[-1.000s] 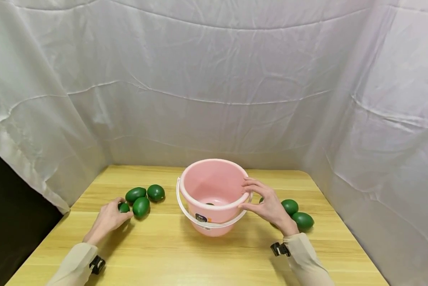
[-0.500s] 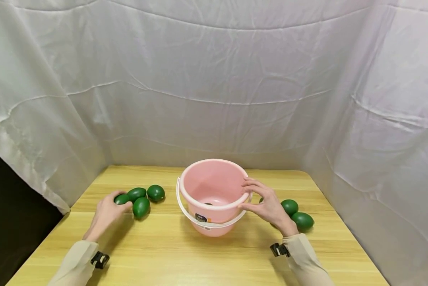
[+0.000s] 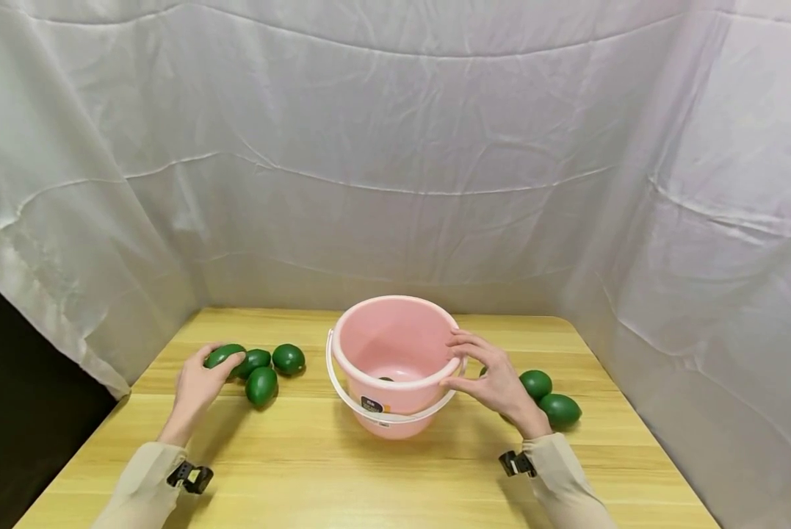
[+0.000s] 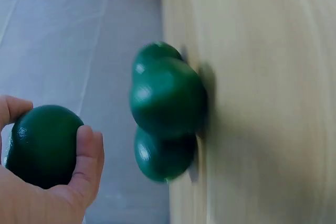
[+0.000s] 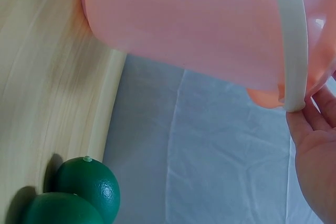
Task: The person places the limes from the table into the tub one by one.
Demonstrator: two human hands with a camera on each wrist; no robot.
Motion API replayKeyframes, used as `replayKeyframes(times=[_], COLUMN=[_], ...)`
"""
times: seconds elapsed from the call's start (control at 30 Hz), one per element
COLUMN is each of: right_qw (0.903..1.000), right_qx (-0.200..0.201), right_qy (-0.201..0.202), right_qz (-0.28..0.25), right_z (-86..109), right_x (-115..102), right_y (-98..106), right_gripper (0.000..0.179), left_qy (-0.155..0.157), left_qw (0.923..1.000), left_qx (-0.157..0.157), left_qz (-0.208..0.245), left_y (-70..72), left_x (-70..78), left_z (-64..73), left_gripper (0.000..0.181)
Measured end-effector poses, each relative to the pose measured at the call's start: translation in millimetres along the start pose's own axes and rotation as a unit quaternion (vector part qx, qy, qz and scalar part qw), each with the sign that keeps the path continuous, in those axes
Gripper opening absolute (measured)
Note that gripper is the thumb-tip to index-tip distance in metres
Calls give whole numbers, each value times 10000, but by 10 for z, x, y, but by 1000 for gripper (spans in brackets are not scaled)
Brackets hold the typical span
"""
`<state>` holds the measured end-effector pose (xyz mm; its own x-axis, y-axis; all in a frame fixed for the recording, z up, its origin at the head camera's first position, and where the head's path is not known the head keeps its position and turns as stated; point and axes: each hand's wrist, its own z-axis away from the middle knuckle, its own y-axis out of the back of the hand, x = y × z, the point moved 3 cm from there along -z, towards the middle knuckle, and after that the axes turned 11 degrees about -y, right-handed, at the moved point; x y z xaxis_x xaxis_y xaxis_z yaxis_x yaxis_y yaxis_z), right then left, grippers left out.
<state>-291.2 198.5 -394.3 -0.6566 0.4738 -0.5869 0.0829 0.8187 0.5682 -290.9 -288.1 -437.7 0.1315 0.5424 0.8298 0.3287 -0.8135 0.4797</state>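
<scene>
My left hand (image 3: 198,378) grips a dark green avocado (image 3: 225,355) between thumb and fingers. In the left wrist view this avocado (image 4: 46,148) shows apart from the tabletop, against the curtain. Several more avocados (image 3: 261,386) lie close together on the table just right of that hand. My right hand (image 3: 494,375) holds the right rim of a pink bucket (image 3: 395,400), thumb at the near side and fingers over the edge. The white handle (image 5: 294,40) hangs down over the bucket's front. A dark bit of something (image 3: 386,379) shows low inside the bucket, mostly hidden by the front rim.
More avocados (image 3: 559,411) lie behind and right of my right wrist, one partly hidden by the hand. Pale curtains (image 3: 395,184) rise at the back and sides of the wooden table (image 3: 342,485). Each wrist wears a small black camera (image 3: 190,477).
My left hand has closed round the leftmost avocado and raised it, moving slightly away from me. My right hand and the bucket have stayed in place.
</scene>
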Motion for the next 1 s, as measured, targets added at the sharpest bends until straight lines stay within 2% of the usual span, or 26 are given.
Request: replayKeyframes(times=[0.07,0.17,0.23,0.4,0.6,0.67,0.9,1.0], right_qw=[10000,10000,10000,10000,10000,10000,9999,9999], right_qx=[5,-3,-12,-43,-15,-10,-63,-116], right_qy=[0,-1,9,4,34,59,42,4], right_qz=[3,-21,-23,-44,-48,-76,-76,-42], right_z=[1,2,5,11,11,11,6,5], right_x=[-1,-4,-5,1,9,8,-7,-4], right_y=[0,-5,-8,-12,-8,-6,1,3], right_gripper=[44,43,42,41,41,40,39,40], left_qy=[108,208,178,27,-303,-426,-949,-1238], left_qw=[9973,9868,9835,9813,9638,9618,9754,9716], left_qx=[-131,-369,-504,-719,-1015,-1012,-775,-920], left_qz=[719,1564,1730,1786,2447,2507,1833,1797], left_y=[-24,-58,-78,-162,-378,-446,-599,-650], left_x=[29,97,156,324,505,577,790,872], left_z=[-13,-27,-35,-47,-76,-79,-67,-43], left_gripper=[61,60,59,53,50,48,44,44])
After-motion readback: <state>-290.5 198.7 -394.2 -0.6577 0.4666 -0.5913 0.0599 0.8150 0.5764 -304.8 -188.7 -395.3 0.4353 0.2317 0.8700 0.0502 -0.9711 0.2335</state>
